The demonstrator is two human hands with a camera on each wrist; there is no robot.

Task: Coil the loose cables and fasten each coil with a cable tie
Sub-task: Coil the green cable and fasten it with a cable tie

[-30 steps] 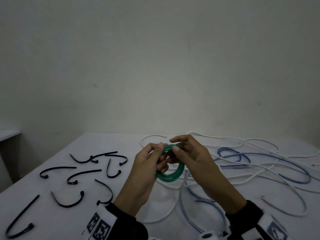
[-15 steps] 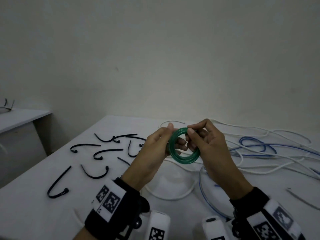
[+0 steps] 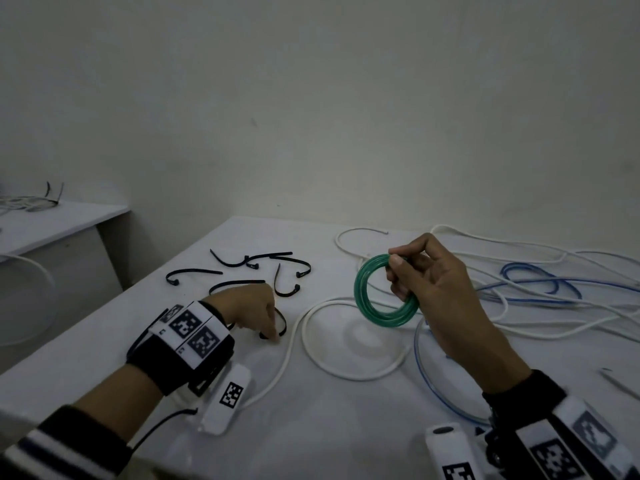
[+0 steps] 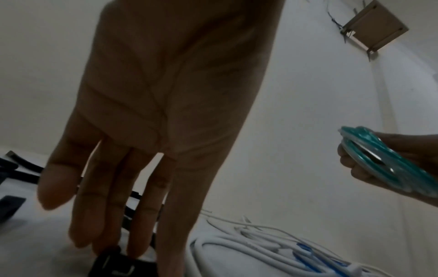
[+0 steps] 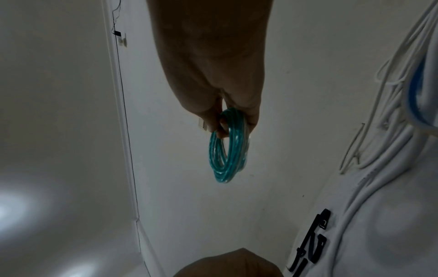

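- The left hand [image 3: 251, 308] has left the green coil [image 3: 384, 291] and dropped onto the tabletop [image 3: 329, 410], straight fingers touching a black cable tie [image 3: 280, 323].
- The right hand [image 3: 440, 292] alone grips the coil, raised above loose white cables [image 3: 346, 341].

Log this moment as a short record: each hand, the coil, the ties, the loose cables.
left hand: fingers straight, reaching down onto a black tie on the table
right hand: pinches the green coil, held above the table
green coil: wound, no tie on it yet
other ties: lying loose, far left
loose cables: white and blue, uncoiled, right side
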